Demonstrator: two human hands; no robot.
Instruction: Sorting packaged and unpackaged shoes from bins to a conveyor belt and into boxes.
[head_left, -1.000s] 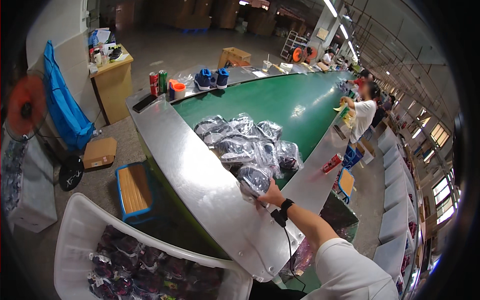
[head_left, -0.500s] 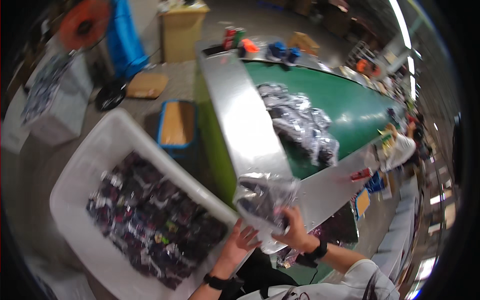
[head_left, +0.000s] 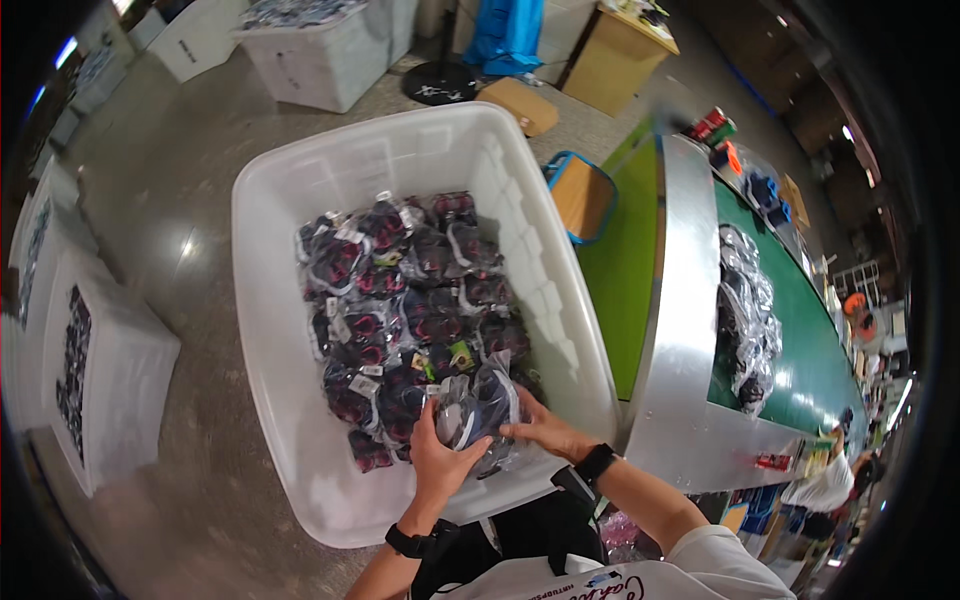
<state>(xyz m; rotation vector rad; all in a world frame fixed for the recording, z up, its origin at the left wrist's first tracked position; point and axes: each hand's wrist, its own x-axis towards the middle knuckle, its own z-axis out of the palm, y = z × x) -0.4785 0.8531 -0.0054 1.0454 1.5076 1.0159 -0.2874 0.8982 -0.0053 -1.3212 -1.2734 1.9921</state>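
Observation:
Between my two hands is a pair of dark shoes in a clear plastic bag, held over the near part of a large white bin. My left hand grips the bag's left side, thumb across the front. On the right side, my right hand closes round the bag's edge. Beneath lie rows of similar bagged dark shoes with pink accents, some with white tags. A small yellow-green piece shows among them.
To the right stands a metal-edged table with a green conveyor belt, carrying more bagged shoes. A stool with a blue frame is beside the bin. Other white bins stand at left and behind. A co-worker in a white top is at far right.
Both hands have carried the bagged shoes from the metal table edge to over the white bin. My left hand, open before, now holds the bag too. The view has turned left.

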